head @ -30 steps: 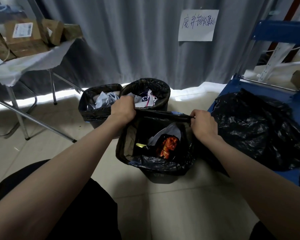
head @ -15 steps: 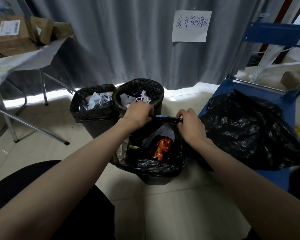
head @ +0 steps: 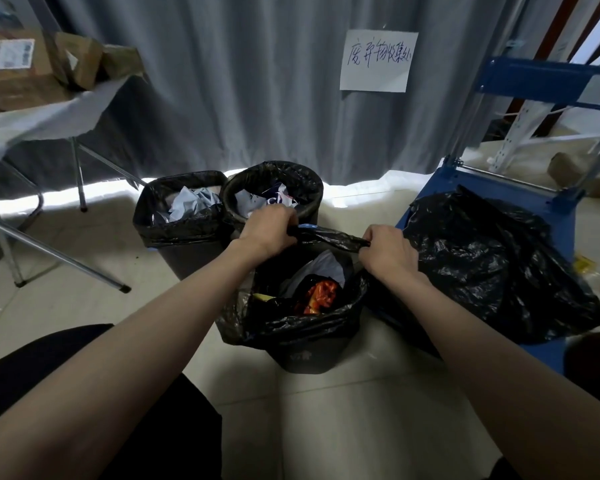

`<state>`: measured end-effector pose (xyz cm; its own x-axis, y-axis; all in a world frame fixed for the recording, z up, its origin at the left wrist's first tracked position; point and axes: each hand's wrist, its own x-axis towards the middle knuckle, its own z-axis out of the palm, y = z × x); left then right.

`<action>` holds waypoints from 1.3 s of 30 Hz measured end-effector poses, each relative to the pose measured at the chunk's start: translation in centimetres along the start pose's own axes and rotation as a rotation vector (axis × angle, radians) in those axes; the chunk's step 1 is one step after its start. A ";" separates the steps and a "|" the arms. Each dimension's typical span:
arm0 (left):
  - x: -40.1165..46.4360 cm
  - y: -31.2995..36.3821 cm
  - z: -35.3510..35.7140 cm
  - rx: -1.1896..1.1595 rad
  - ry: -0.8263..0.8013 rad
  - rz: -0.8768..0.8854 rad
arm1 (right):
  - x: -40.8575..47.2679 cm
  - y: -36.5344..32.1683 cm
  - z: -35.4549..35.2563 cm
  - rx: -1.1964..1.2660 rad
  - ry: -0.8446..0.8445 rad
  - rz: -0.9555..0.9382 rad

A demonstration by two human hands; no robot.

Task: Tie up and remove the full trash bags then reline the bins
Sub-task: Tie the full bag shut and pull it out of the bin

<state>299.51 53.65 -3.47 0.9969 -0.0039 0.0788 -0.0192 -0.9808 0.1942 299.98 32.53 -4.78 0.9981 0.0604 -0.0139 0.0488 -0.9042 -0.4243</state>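
Your left hand (head: 269,227) and right hand (head: 388,250) both grip the far edge of the black trash bag (head: 302,323) that lines the nearest bin (head: 303,358), fingers curled tight around the plastic, which is bunched into a thin twisted band between your fists. That bin stands on the floor at the centre of your view, its bag still open on the near side, with a red wrapper (head: 321,296) and pale paper showing inside. At 11 o'clock from it stands a square bin (head: 179,220) with crumpled paper in its black liner, and just beside that, at 12 o'clock, a round bin (head: 274,188), also lined and holding packaging; your left hand sits right at its near rim. At 3 o'clock a loose heap of black bags (head: 492,261) lies on a blue cart (head: 482,181). At 10 o'clock a folding counter (head: 42,123) carries cardboard boxes (head: 25,74). A handwritten paper sign (head: 378,60) hangs on the grey curtain (head: 239,81) at 12 o'clock.
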 end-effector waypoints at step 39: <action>0.0 2.2 -3.0 -0.483 0.279 0.187 | 2.4 -3.2 3.8 0.521 0.052 -0.351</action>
<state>299.27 52.09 -0.10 0.9164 -0.0528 0.3967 -0.2912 -0.7678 0.5707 302.08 37.20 -6.87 0.9271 0.2839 0.2448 0.3620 -0.5086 -0.7812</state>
